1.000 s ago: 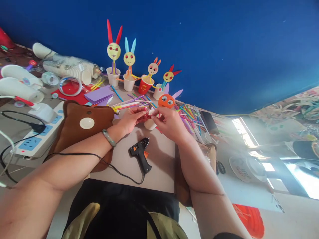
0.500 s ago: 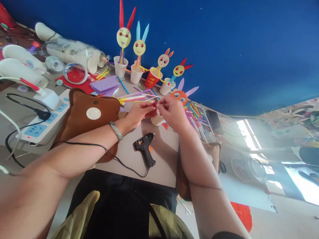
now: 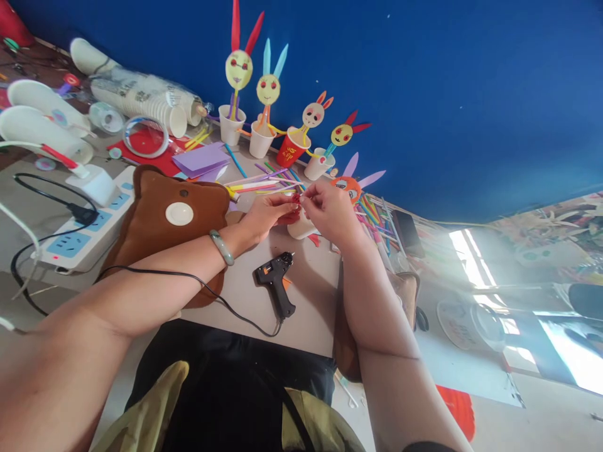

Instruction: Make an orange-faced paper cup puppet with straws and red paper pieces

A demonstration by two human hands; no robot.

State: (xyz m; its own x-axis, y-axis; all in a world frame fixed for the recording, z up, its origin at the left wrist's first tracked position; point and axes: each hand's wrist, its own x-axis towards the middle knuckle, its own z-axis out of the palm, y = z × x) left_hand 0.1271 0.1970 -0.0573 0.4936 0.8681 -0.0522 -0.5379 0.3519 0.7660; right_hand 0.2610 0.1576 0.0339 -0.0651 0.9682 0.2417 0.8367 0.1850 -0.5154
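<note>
My left hand (image 3: 267,215), below a bangle on the wrist, pinches a small red piece (image 3: 295,199); its exact kind is too small to make out. Fingertips of my right hand (image 3: 332,210) are closed together at the right side of that piece. Just under both hands stands a white paper cup (image 3: 301,227), partly covered by the fingers. Behind my right hand shows an orange paper face (image 3: 347,186) with pale purple ears. Nearer to me a black hot glue gun (image 3: 277,284) lies on the table, its cord running left beneath my left forearm.
Cup figures with long-eared paper heads (image 3: 268,90) line the blue wall. A brown bear-shaped cushion (image 3: 155,251) and a power strip (image 3: 70,242) lie left. Colourful pipe cleaners (image 3: 268,182), purple paper (image 3: 200,160) and stacked paper cups (image 3: 141,100) are farther back.
Both hands stay together at the red piece with only slight finger movement. The whole view has shifted a little, so the figures appear slightly farther right.
</note>
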